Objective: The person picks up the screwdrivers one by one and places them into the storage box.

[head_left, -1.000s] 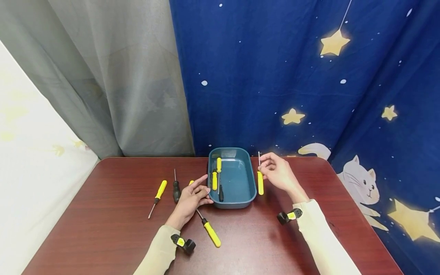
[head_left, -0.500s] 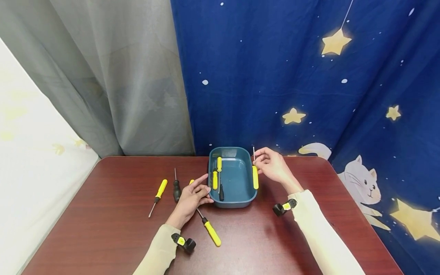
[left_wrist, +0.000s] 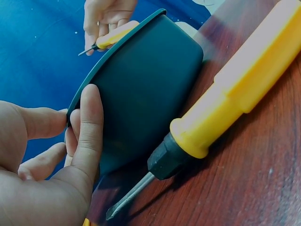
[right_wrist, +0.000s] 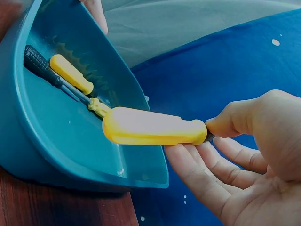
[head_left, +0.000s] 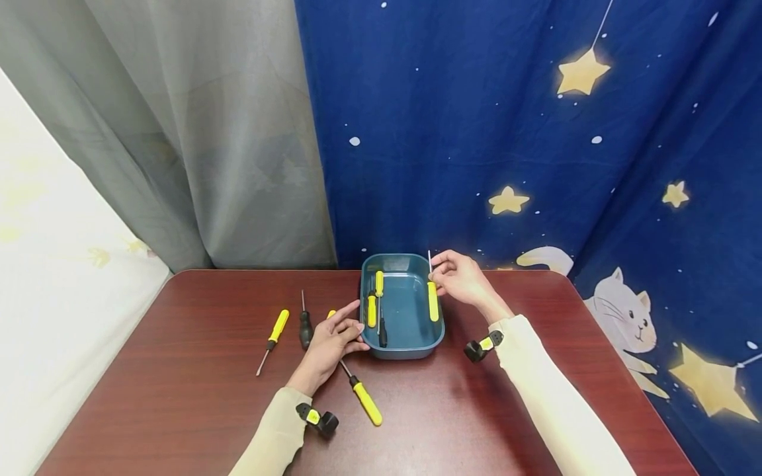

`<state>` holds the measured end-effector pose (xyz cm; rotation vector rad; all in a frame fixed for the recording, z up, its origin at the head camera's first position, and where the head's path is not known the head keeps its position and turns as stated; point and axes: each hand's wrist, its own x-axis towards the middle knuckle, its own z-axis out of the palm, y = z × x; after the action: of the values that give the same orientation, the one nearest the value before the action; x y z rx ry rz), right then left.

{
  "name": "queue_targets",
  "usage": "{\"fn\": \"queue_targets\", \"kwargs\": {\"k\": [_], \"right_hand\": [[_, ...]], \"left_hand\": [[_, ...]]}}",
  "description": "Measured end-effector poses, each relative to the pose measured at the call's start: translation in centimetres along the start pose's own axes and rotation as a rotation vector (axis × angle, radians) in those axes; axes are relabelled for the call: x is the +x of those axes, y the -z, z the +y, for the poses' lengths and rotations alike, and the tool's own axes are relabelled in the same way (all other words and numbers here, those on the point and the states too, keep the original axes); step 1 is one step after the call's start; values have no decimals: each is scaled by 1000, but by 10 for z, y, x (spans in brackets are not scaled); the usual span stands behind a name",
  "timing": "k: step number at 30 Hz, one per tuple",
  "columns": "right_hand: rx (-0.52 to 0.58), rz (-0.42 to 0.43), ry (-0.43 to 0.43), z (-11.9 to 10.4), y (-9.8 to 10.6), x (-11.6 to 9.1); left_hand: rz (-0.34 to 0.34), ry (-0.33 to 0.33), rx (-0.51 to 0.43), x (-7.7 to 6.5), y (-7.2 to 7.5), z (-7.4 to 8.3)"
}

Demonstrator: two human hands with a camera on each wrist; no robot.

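Blue star-print curtain (head_left: 423,152) beyond; my right grip (head_left: 463,277) pinches a yellow-handled screwdriver (head_left: 432,301) by its neck, over the teal tub (head_left: 403,355) my left grip (head_left: 329,342) pinches. That off-centre hold could let it swivel loose.

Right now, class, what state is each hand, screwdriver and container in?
Bin: upright, open, partly filled.
Left hand: gripping the rim.
Raised screwdriver: handle over the opening.
Right hand: pinching that tool.
Screwdrivers inside: lying together.
Leftmost screwdriver: lying on the table.
Black tabletop screwdriver: lying, tip pointing away.
Nearest screwdriver: lying, tip toward left hand.
Yellow handle beyond that hand: mostly hidden.
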<state>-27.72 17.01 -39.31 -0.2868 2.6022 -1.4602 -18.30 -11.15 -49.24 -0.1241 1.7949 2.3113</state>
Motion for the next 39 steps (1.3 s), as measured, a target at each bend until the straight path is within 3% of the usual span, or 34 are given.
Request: {"fn": "queue_targets", "kwargs": {"k": [14, 39], "right_hand": [[14, -39, -11, -1, -9, 11], [28, -148, -117, -11, -41, 40]], "left_hand": [[15, 5, 12, 0, -2, -1], [9, 7, 10, 1, -2, 0]]}}
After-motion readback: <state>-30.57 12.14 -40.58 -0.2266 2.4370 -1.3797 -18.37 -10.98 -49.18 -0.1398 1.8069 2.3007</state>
